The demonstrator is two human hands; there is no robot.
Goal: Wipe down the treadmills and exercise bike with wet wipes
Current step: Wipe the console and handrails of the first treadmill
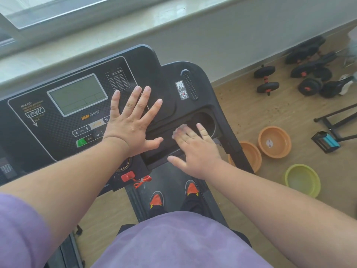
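Both bare arms reach forward, away from the body. The left hand (133, 122) lies flat, palm down, fingers straight and spread wide, thumb out to the side. The right hand (195, 149) is also palm down — fingers straight and close together, pressing a wipe (180, 129) that shows just past the fingertips — thumb angled out to the left.
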